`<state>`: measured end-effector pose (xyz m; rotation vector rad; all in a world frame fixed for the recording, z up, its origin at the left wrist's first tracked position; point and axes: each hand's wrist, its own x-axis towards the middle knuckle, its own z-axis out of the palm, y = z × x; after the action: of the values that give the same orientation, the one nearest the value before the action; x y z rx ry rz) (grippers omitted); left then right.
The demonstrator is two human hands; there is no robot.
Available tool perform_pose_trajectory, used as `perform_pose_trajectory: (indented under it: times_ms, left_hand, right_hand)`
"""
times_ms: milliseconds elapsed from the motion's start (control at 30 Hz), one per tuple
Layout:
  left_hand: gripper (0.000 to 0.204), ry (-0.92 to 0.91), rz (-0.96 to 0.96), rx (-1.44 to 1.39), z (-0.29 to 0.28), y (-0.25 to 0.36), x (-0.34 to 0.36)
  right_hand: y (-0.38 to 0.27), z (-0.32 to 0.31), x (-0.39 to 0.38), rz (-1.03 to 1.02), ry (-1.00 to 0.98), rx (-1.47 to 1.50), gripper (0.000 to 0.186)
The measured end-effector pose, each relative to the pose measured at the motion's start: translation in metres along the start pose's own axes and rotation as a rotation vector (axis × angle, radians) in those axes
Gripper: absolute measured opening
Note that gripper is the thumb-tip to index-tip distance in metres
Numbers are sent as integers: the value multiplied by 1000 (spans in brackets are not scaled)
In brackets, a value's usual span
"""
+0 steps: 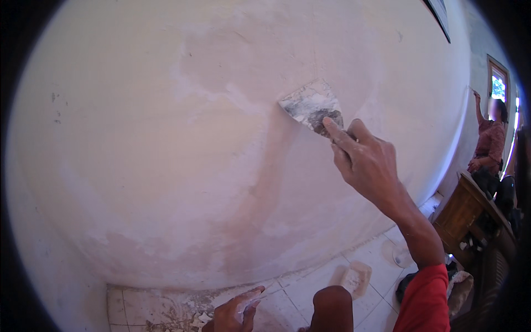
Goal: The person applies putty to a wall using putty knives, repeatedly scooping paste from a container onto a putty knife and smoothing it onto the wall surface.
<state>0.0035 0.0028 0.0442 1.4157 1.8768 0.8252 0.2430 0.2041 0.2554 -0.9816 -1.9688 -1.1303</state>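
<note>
My right hand [368,160] is closed round the handle of a wide putty knife [315,105], the index finger laid along its blade. White filler and dark stains coat the blade, whose broad edge lies against the pale wall [221,149]. Damp-looking pinkish patches and whitish smears spread over the wall around it. Low in the view, my left hand [235,311] is held near the wall's foot, fingers curled and smeared with white. Something thin and pale seems to stick out beside its fingertips, but I cannot make out what it is.
Scraped flakes [202,320] litter the white floor tiles [376,257] along the wall. A pale, powder-covered tray [355,278] lies beyond my knee [333,310]. At right stand a wooden cabinet [462,213] and another person [489,141], one arm raised to the wall.
</note>
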Motion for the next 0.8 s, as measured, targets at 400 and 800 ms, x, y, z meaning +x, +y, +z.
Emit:
perform_pose_trajectory:
  times_ms: [400, 800]
  left_hand:
    - [39, 51, 354, 44, 19, -33, 14]
    - [57, 52, 120, 103, 18, -31, 9]
  right_hand:
    - [43, -20, 116, 34, 160, -215, 35]
    - [15, 27, -12, 13, 43, -52, 47]
